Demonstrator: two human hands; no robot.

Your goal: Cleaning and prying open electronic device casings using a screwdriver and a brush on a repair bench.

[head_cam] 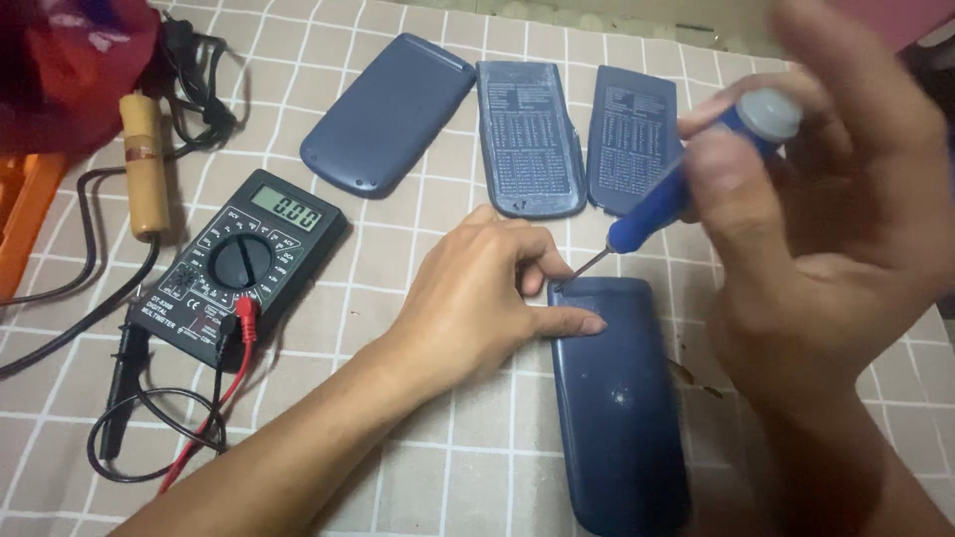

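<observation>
A dark blue calculator body (619,398) lies face down on the checked tablecloth. My left hand (487,288) rests on its top left corner, thumb pressed flat on the casing. My right hand (826,209) grips a blue-handled screwdriver (686,184) with a grey cap. Its thin metal tip touches the calculator's top edge beside my left fingers.
Three dark blue calculator covers lie at the back: one plain (388,114), two with printed tables (527,139) (632,139). A black digital multimeter (239,261) with red and black leads sits at left. A wooden-handled soldering iron (144,164) and black cables lie far left.
</observation>
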